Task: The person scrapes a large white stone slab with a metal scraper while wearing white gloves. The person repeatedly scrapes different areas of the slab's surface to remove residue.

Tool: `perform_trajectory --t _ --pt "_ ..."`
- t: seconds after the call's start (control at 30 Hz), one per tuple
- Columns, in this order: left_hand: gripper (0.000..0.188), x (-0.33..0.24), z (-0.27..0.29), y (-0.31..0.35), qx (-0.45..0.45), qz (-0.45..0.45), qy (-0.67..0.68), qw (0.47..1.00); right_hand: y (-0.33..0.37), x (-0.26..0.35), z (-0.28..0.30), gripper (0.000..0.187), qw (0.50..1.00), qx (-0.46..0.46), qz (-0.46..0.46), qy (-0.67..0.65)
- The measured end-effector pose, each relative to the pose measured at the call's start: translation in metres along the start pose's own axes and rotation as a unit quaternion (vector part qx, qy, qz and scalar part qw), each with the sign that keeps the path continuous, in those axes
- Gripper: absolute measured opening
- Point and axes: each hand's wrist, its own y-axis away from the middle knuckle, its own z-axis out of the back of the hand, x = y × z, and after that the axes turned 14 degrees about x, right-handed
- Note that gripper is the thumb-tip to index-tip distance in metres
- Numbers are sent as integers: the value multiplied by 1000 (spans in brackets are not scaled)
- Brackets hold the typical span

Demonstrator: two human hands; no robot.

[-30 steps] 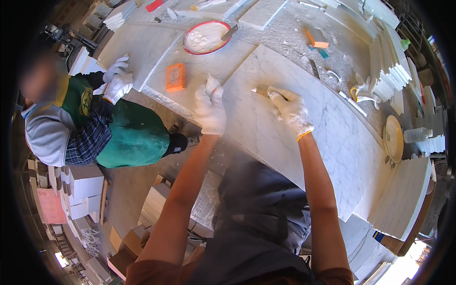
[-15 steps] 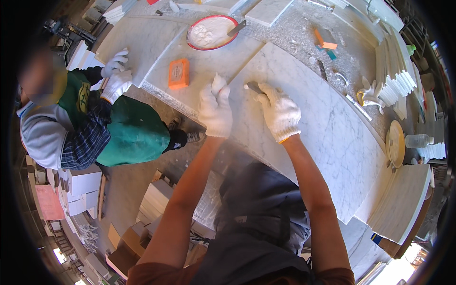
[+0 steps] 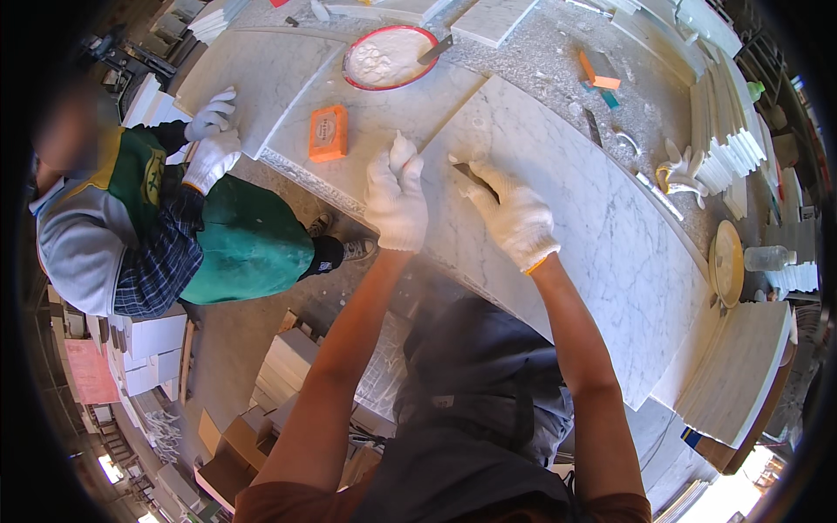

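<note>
A large white marble slab (image 3: 602, 235) with grey veins lies across the workbench in front of me. My left hand (image 3: 397, 196), in a white glove, rests flat on the slab's near left corner. My right hand (image 3: 514, 213), also gloved, is closed around a thin dark-bladed tool (image 3: 475, 180) whose blade lies against the slab surface just right of my left hand. The two hands sit close together, almost touching.
A red-rimmed bowl of white paste (image 3: 388, 57) with a scraper stands at the back, an orange block (image 3: 328, 133) lies on another slab. A second person (image 3: 157, 218) in green apron works at the left, gloved hands on a slab. Stacked tiles (image 3: 728, 131), a bottle (image 3: 772, 257) sit right.
My right hand with the tool has slid left along the slab toward my left hand, which stayed on the corner. The view has shifted slightly downward.
</note>
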Motion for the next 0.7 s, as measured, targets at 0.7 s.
perform_trajectory --t 0.7 --pt "42 8 -3 -1 -53 -82 -105 990 -14 -9 -17 44 976 84 -42 196"
